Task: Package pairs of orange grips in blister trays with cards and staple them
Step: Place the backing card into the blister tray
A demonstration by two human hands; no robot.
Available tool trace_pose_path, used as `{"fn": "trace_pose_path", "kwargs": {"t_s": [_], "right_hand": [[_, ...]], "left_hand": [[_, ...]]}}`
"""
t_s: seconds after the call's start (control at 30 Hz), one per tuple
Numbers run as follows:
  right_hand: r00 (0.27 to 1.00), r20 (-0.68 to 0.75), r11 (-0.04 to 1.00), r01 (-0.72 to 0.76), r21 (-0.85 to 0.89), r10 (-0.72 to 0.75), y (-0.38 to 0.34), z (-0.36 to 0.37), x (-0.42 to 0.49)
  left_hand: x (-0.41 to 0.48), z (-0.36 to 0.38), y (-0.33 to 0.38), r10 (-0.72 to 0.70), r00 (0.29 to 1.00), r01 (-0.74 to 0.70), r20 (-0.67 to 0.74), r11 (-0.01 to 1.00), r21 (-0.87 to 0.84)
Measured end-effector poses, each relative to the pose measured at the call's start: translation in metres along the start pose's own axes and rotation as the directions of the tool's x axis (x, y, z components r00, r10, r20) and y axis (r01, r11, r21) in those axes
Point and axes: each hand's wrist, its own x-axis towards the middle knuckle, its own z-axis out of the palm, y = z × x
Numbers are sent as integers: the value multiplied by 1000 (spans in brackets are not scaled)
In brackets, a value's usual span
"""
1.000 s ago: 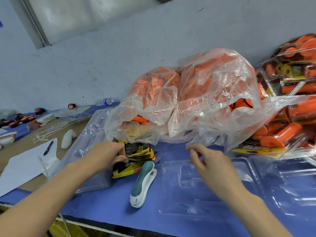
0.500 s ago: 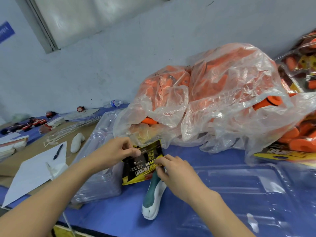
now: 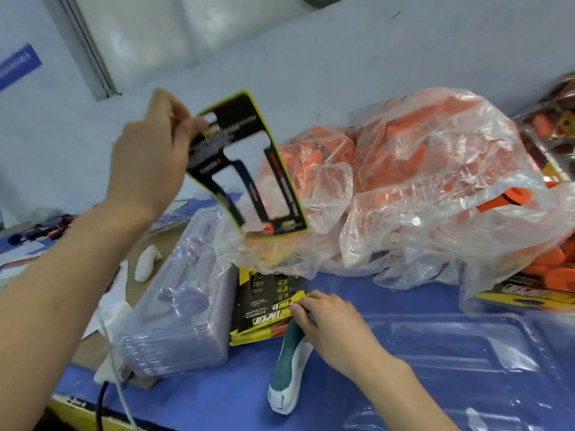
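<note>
Left hand [image 3: 149, 157] is pinching one black, yellow-edged cardboard card with two long cut-out windows [image 3: 249, 163] by its top end, holding it raised and tilted above the blue table surface [image 3: 217, 399], presumably to free it for loading. Right hand [image 3: 329, 325], fingers curled, is pinching the right edge of the stack of printed cards [image 3: 264, 306] mid-surface, probably to steady it. The teal-and-white stapler [image 3: 289, 368] is lying just beneath that hand. The open clear blister tray [image 3: 466, 368] is waiting toward the near right corner. The orange rubber grips are sitting in a clear plastic bag [image 3: 404, 188] along the far edge.
</note>
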Motion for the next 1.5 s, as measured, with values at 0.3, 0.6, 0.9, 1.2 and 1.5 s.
{"fn": "trace_pose_path", "kwargs": {"t_s": [0.3, 0.6, 0.9, 1.2, 1.5], "right_hand": [[925, -100, 129, 57, 990, 366, 17, -103, -39], [714, -190, 376, -110, 920, 674, 88, -129, -127], [848, -107, 282, -51, 958, 519, 86, -131, -142], [767, -494, 884, -199, 423, 409, 114, -144, -156], [863, -476, 929, -302, -214, 170, 122, -137, -164]], "left_hand": [[-83, 21, 65, -351, 933, 255, -81, 803, -539], [-180, 99, 115, -475, 808, 557, 350, 420, -717], [-203, 99, 119, -446, 732, 674, 515, 362, -644], [-230, 101, 119, -366, 786, 544, 498, 791, -278], [-244, 89, 134, -479, 671, 613, 565, 788, -59]]}}
